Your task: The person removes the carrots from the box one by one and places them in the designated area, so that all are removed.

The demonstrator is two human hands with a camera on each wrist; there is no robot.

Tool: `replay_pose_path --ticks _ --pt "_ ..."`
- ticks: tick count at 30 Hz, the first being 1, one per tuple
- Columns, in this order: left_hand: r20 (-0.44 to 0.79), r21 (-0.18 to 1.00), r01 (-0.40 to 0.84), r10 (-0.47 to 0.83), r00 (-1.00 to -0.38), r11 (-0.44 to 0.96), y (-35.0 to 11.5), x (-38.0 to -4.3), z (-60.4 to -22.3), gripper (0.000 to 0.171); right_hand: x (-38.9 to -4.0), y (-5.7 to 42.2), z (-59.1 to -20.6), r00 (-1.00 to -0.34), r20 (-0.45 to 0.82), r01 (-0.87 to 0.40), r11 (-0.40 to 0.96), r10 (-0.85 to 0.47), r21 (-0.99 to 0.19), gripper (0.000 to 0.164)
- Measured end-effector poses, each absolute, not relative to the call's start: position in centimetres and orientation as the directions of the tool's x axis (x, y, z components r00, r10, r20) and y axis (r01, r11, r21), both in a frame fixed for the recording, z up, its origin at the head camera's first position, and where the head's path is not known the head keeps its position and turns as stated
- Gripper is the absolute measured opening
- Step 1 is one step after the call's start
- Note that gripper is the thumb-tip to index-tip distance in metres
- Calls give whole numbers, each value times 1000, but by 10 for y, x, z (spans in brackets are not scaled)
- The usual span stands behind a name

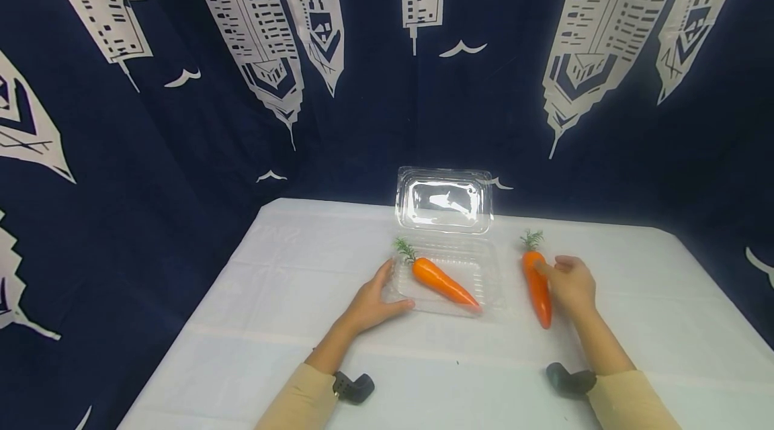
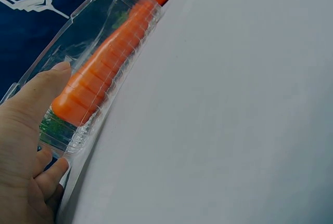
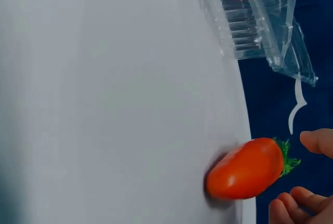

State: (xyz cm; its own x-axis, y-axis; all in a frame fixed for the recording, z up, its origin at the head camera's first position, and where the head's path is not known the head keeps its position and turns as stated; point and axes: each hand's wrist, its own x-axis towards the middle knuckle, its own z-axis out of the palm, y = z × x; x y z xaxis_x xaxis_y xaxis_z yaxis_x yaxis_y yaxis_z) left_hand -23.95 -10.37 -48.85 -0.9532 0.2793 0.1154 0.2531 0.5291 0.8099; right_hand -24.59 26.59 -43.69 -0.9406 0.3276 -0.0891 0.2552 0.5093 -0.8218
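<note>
A clear plastic clamshell container (image 1: 492,282) lies with its lid (image 1: 447,196) raised at the back. One orange carrot (image 1: 444,282) with a green top lies slanted inside its base. My left hand (image 1: 371,306) holds the container's left end, thumb at the front corner and fingers along the side; the left wrist view shows this hand (image 2: 31,125) close up. To the right of the container, a second carrot (image 1: 537,289) rests on the table. My right hand (image 1: 571,285) is beside it, and in the right wrist view its thumb and fingers are spread around that carrot (image 3: 244,169).
A white cloth covers the table (image 1: 290,269). Behind it hangs a dark blue curtain (image 1: 363,134) with white building prints. Dark wrist devices (image 1: 355,388) are on both forearms.
</note>
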Motion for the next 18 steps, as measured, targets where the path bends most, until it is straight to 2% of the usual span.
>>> replay_pose_path --ticks 10,18 --pt "123 813 260 282 -952 521 -104 -240 -489 100 -246 236 -411 -952 64 86 462 299 -883 54" --pt "125 812 263 285 -950 521 -104 -240 -491 101 -250 207 -399 -985 55 26 458 163 -889 60"
